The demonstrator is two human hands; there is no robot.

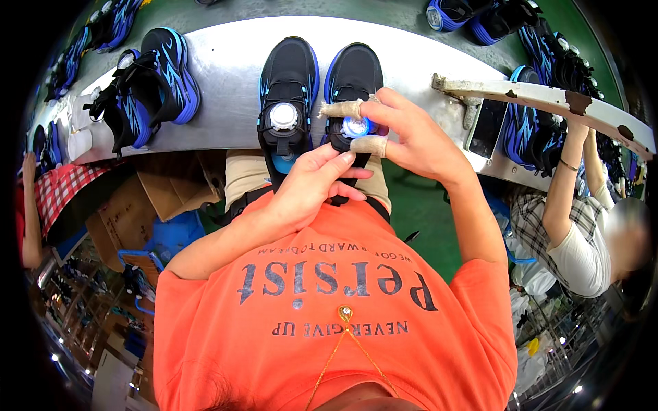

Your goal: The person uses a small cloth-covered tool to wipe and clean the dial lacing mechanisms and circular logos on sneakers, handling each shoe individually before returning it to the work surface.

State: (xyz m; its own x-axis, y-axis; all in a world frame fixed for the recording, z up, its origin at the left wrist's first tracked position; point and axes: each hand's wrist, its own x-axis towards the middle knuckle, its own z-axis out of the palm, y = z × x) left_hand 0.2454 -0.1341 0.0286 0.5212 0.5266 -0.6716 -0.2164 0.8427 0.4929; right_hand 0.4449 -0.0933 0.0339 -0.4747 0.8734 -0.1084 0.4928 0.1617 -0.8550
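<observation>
A pair of black sneakers with blue soles stands toes-away on the metal bench in front of me. The left sneaker [291,68] has a round white dial [284,116] on its tongue. On the right sneaker [354,68], the dial [356,126] glows blue. My right hand [404,133], its thumb and forefinger wrapped in worn beige finger covers, closes around that glowing dial from the right. My left hand [317,179] grips the collar of the same sneaker at its near end, thumb on top. Part of the collar is hidden behind the fingers.
Another pair of sneakers [164,75] sits left on the metal bench [219,68]. A chipped white metal bar [541,96] crosses the right side, near a dark flat panel [488,127]. More sneakers line the far belt. Co-workers are at both sides; cardboard boxes [171,181] stand below left.
</observation>
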